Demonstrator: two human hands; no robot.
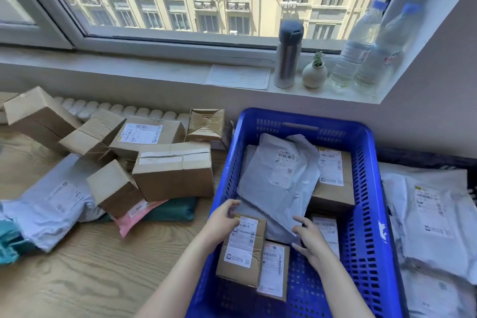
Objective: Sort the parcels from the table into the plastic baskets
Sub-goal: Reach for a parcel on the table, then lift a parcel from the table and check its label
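Observation:
A blue plastic basket (pixel 366 217) stands on the wooden table (pixel 85 273) in front of me. Inside it lie a grey poly mailer (pixel 276 188), a brown box (pixel 333 181) at the back right and several small labelled boxes. My left hand (pixel 225 217) grips the far left corner of a small cardboard box (pixel 242 250) at the basket's near left. To its right, my right hand (pixel 308 239) hovers with fingers spread by the mailer's near corner, holding nothing. Several cardboard boxes (pixel 173 170) are piled on the table to the left.
Grey, teal and pink mailers (pixel 54 204) lie at the table's left. More grey mailers (pixel 433 217) are stacked right of the basket. On the windowsill stand a steel flask (pixel 287 59), a small plant pot (pixel 314 73) and two water bottles (pixel 361 44).

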